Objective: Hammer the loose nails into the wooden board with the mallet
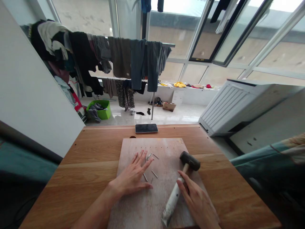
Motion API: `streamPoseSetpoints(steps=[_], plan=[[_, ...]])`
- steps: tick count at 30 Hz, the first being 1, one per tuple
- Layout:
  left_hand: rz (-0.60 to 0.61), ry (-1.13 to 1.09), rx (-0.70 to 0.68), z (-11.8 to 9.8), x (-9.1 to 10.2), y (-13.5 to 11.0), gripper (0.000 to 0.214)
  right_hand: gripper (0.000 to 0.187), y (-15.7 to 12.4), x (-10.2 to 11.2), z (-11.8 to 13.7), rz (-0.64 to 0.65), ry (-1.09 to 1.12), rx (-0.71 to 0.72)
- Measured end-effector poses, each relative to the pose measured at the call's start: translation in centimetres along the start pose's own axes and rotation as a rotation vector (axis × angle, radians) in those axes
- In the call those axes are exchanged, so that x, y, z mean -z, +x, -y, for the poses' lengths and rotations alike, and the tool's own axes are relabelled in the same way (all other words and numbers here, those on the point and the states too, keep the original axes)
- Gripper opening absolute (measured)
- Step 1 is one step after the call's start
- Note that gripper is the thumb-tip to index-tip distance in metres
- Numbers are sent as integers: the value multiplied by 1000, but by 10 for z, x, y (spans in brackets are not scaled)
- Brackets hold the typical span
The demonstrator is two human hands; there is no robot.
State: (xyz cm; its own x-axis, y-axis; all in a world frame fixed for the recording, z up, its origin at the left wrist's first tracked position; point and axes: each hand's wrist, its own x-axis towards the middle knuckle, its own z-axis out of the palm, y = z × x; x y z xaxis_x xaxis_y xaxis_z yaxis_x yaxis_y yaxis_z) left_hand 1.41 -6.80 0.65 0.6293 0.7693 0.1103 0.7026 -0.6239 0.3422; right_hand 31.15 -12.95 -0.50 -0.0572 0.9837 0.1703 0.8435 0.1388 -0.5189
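My left hand [133, 175] lies flat and open on a pale wooden board [164, 146], fingers spread toward several loose nails [154, 173] scattered just past its fingertips. A row of small nails or holes runs across the board's far part. A mallet [181, 181] with a black head and a worn white handle lies on the board's right side. My right hand [197, 202] rests beside the handle, its fingertips touching it without wrapping round it.
The board sits on a wooden table [90, 162]. A dark phone [146, 128] lies at the table's far edge. Beyond are a clothes rack [133, 60] with hanging garments, a green basket [101, 109], a white unit [238, 103] on the right and large windows.
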Motion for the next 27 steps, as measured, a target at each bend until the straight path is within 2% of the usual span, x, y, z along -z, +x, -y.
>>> streamPoseSetpoints(steps=[3, 7, 11, 14, 17, 20, 23, 27], plan=[[36, -23, -39, -7, -12, 37, 82, 43, 5, 2, 3, 48, 28, -30], [20, -101, -119, -32, -26, 64, 51, 34, 9, 3, 4, 2, 89, -52], [72, -242, -226, -54, -31, 73, 61, 26, 10, 5, 4, -7, 174, -96], [-4, -295, -176, -54, -28, 67, 56, 24, 9, 9, -2, 12, 276, -157], [-158, -264, -19, -43, -20, 49, 36, 26, 9, 12, -15, 21, 523, -248], [-184, -161, 80, -32, -9, 25, 18, 39, 14, 15, -25, 5, 674, -309], [-99, -85, 100, -30, 2, 8, 14, 53, 24, 18, -27, -61, 494, -271], [40, -5, 80, -40, 10, 10, 15, 59, 43, 18, -24, -78, 216, -184]])
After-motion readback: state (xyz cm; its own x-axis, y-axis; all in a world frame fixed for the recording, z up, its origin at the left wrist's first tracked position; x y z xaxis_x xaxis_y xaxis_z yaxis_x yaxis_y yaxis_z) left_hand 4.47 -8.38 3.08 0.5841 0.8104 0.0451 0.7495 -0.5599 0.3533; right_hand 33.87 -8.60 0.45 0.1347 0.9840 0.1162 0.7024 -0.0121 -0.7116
